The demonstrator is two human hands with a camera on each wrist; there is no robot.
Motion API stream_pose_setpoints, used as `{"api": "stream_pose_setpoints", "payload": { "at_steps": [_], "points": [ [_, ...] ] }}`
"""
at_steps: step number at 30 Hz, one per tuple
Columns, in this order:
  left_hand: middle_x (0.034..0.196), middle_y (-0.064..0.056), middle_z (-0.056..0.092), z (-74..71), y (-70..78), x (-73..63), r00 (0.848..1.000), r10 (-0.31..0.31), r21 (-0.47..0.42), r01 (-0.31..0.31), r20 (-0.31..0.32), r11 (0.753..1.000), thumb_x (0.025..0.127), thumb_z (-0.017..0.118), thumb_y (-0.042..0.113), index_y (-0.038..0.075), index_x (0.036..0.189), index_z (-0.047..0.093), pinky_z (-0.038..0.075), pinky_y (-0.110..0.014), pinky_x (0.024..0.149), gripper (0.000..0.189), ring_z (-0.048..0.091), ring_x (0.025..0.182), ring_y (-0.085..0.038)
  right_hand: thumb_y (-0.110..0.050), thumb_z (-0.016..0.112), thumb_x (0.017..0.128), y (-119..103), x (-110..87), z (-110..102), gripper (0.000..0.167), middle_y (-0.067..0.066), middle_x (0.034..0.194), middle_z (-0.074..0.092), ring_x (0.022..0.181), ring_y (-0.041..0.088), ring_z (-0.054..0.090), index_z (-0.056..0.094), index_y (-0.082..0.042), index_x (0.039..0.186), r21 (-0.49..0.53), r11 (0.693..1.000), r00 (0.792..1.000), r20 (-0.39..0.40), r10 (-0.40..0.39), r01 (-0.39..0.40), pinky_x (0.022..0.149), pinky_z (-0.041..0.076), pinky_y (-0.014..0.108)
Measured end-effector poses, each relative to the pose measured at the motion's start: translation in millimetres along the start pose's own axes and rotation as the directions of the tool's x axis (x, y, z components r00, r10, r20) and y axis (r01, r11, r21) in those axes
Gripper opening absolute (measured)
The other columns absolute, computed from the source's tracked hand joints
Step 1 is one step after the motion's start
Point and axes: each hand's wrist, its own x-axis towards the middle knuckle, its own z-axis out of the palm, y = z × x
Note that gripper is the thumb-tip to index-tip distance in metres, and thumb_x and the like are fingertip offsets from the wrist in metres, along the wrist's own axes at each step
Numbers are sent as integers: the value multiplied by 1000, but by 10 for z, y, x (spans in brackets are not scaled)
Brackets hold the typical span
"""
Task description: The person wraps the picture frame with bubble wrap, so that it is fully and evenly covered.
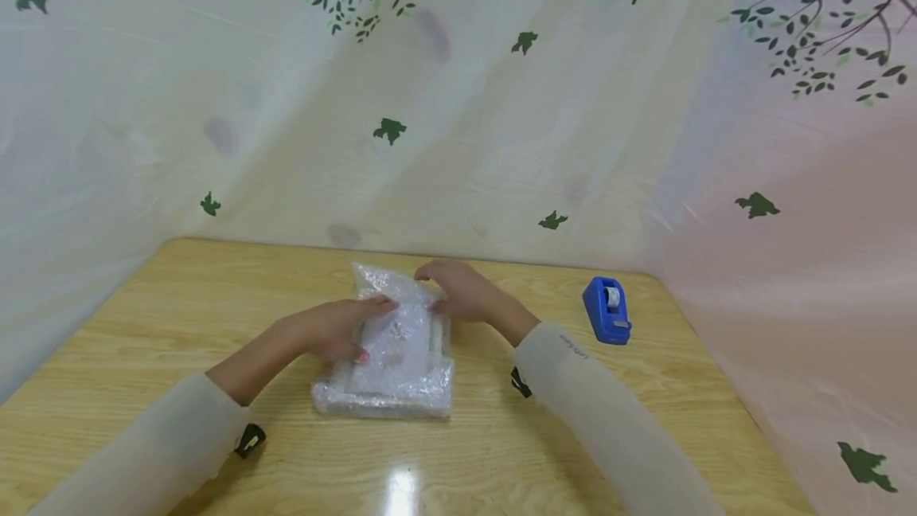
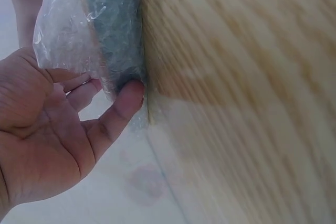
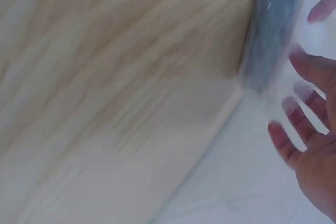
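A flat rectangular thing wrapped in clear bubble wrap (image 1: 401, 349) lies on the wooden table; the wrap blurs what is inside. My left hand (image 1: 337, 330) is over its left part. In the left wrist view, the thumb (image 2: 129, 98) presses the package's side and the fingers hold the loose wrap (image 2: 65, 40). At the upper right edge is my right hand (image 1: 462, 291), its fingers loosely bent. The right wrist view shows that hand (image 3: 315, 124) with fingers spread beside the package's grey side (image 3: 273, 30), gripping nothing.
A blue tape dispenser (image 1: 607, 310) with a roll in it stands to the right on the wooden table (image 1: 215, 293). Behind the table's back edge hangs a pale curtain (image 1: 466, 166) with printed leaves and branches.
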Motion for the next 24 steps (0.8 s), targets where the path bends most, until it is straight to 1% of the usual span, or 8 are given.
{"api": "stream_pose_setpoints", "payload": {
  "at_steps": [3,6,8,11,14,17,20,24],
  "points": [
    [165,-21,25,-5,18,-18,1000,5,14,-5,5,1000,85,81,11,7,160,33,35,-60,114,90,50,132,-46,-16,74,95,-114,21,33,45,9,136,64,126,28,58,63,-12,139,-133,989,998,-17,-68,66,109,45,43],
    [163,-21,32,6,25,-33,1000,1,8,-1,-14,1000,84,82,10,8,160,34,39,-59,112,89,55,127,-42,-17,71,98,-194,7,70,30,9,127,68,113,28,64,72,-15,127,-274,953,985,-78,-157,130,98,53,41],
    [158,-22,40,20,29,-44,999,-4,-6,3,-48,1000,84,83,10,8,159,35,42,-58,110,89,58,123,-39,-16,70,98,-229,-12,81,21,9,121,69,107,27,65,77,-15,118,-315,938,972,-132,-194,144,93,54,39],
    [146,-23,52,49,32,-60,993,-27,-45,21,-116,999,83,84,9,7,151,39,48,-56,103,81,61,116,-35,-11,70,98,-270,-34,81,17,8,113,72,102,26,67,79,-12,111,-265,953,958,-203,-201,144,91,55,38],
    [133,-17,52,75,29,-72,984,-62,-83,48,-165,995,84,85,10,4,134,44,52,-48,95,65,62,103,-29,-6,69,97,-311,-61,66,16,7,108,75,100,25,69,79,-9,109,-158,979,954,-248,-167,130,92,56,37],
    [122,-13,48,89,11,-71,981,-77,-68,65,-181,996,84,85,13,2,119,55,51,-44,90,48,58,96,-25,-5,66,98,-341,-106,66,17,6,108,77,101,23,71,79,-9,109,-119,988,957,-261,-129,101,91,57,36],
    [118,-12,53,94,-10,-71,980,-86,-37,81,-181,996,84,86,18,3,110,65,50,-47,96,37,59,104,-27,-6,65,99,-360,-156,83,18,4,110,77,102,21,72,78,-10,110,-131,988,958,-262,-118,85,90,57,35],
    [122,-14,57,104,-25,-82,979,-93,-35,88,-180,996,84,86,21,5,111,69,47,-52,103,35,58,118,-36,-6,66,99,-405,-223,90,17,5,109,77,102,20,73,79,-9,110,-152,984,959,-253,-128,92,89,58,34]
  ]
}}
